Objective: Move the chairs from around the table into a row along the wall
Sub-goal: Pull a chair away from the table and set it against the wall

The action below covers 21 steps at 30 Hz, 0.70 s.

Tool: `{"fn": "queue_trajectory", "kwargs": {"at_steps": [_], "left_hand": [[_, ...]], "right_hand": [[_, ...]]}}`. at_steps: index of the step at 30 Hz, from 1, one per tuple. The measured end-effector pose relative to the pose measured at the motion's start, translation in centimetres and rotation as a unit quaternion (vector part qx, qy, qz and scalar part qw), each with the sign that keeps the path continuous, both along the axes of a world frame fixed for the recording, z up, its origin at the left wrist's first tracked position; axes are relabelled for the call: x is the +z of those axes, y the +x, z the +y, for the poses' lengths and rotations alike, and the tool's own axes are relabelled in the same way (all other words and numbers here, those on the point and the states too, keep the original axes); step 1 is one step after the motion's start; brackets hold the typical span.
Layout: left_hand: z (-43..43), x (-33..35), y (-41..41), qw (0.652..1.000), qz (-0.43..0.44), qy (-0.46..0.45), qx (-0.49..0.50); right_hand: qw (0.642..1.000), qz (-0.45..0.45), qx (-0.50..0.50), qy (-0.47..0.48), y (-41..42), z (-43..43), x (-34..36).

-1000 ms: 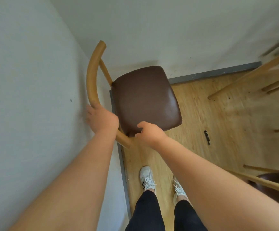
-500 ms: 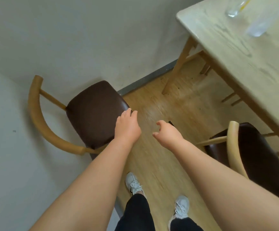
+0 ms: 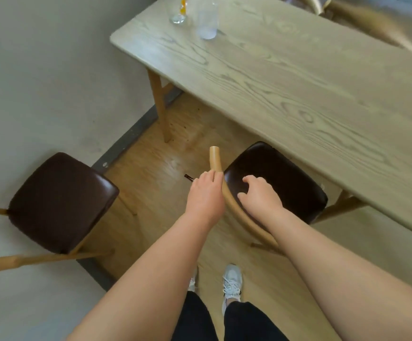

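Observation:
A wooden chair with a dark brown seat [image 3: 62, 200] stands against the wall on the left, its curved backrest [image 3: 0, 263] toward the wall. A second chair with a brown seat [image 3: 288, 180] sits partly under the table [image 3: 298, 94]. Its curved backrest rail [image 3: 215, 157] runs between my hands. My left hand [image 3: 206, 195] lies against the rail's left side with fingers stretched out, not wrapped round it. My right hand [image 3: 259, 196] hovers over the seat just beyond the rail, fingers apart and holding nothing.
Two clear glasses [image 3: 207, 20] stand at the table's far corner. A table leg [image 3: 159, 104] drops near the grey baseboard [image 3: 126, 141]. A small dark object [image 3: 189, 177] lies on the wood floor. Another chair's backrest [image 3: 372, 23] shows beyond the table.
I let go of the first chair at the wall and turned right. Both hands have travelled to the second chair at the table.

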<state>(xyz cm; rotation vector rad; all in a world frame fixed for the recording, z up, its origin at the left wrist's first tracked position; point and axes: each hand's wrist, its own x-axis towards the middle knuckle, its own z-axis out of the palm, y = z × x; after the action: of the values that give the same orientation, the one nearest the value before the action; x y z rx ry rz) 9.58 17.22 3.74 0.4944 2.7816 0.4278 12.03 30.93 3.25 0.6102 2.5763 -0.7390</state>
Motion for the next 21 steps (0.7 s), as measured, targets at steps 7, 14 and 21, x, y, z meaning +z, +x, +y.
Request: {"fn": "queue_trajectory", "kwargs": {"at_steps": [7, 14, 21], "left_hand": [[6.2, -0.8, 2.1, 0.985, -0.038, -0.068, -0.151], [8.2, -3.7, 5.4, 0.955, -0.094, -0.119, -0.254], [10.1, -5.5, 8.2, 0.923, -0.107, -0.221, -0.296]], "right_hand": [[0.993, -0.025, -0.118, 0.006, 6.3, 7.1, -1.0], [0.982, -0.152, -0.116, -0.005, 12.4, 9.1, -2.8], [0.984, -0.171, -0.022, 0.041, 14.9, 10.0, -5.2]]}}
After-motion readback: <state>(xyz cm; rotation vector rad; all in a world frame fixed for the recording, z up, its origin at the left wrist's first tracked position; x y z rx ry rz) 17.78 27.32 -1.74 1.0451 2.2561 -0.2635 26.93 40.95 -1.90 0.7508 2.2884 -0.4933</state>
